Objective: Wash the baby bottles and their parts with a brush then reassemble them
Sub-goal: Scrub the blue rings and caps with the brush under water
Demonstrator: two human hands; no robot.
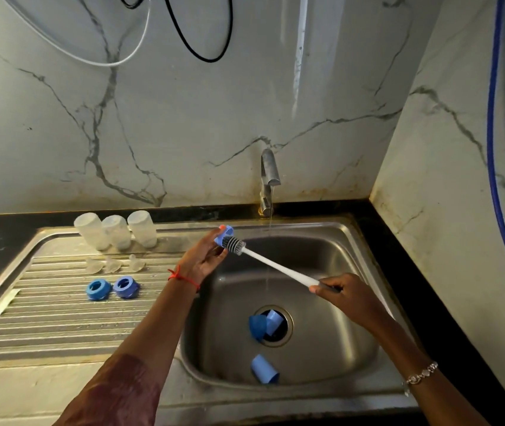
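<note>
My left hand (202, 259) pinches a blue bottle ring (225, 233) above the sink's left rim. My right hand (342, 295) grips the grey handle end of a white bottle brush (271, 265), whose grey bristle head (235, 245) is pushed into the ring. Three clear bottles (116, 230) stand upside down at the back of the drainboard, with three clear teats (113, 265) in front of them. Two more blue rings (113, 288) lie on the ribs. Three blue caps are in the sink (349, 272): two over the drain (265, 325), one near the front (264, 369).
The tap (268, 179) at the back wall runs a thin stream of water into the basin. The ribbed steel drainboard (60, 318) stretches left. A dark counter (429, 287) borders the sink on the right. Cables and a blue hose (494, 149) hang on the marble walls.
</note>
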